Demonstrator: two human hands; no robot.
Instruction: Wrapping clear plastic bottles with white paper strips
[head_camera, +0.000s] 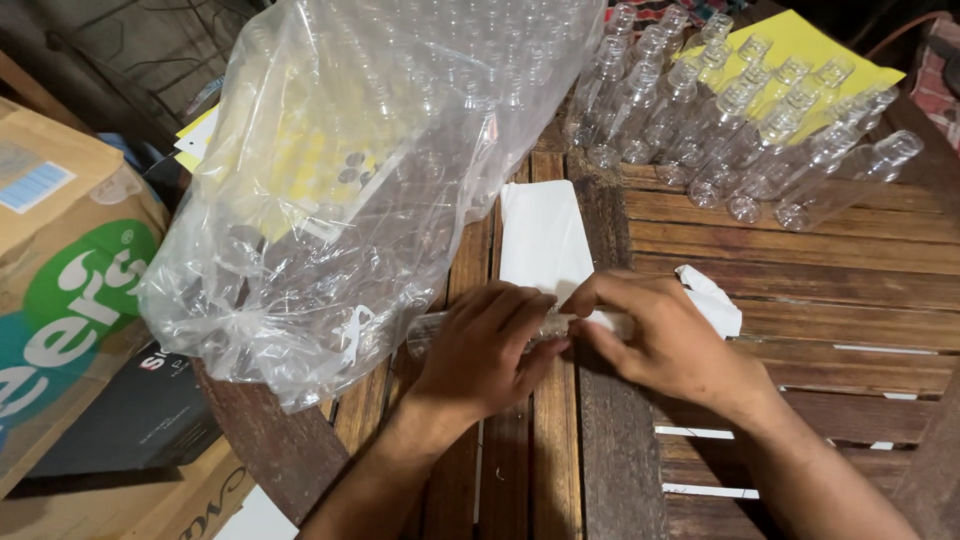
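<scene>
My left hand (484, 350) lies over a clear plastic bottle (428, 333) that rests on its side on the wooden slatted table (800, 260). My right hand (655, 335) pinches the other end of that bottle, where a white label (612, 322) wraps it. Both hands meet over the bottle's middle, which hides most of it. A white paper sheet (543, 235) lies just beyond the hands.
A large clear plastic bag (350, 170) full of empty bottles sits to the left. Several clear bottles (740, 130) lie in rows at the back right, over a yellow sheet (800, 45). Cardboard boxes (60, 260) stand at the far left. A crumpled white scrap (715, 300) lies by my right hand.
</scene>
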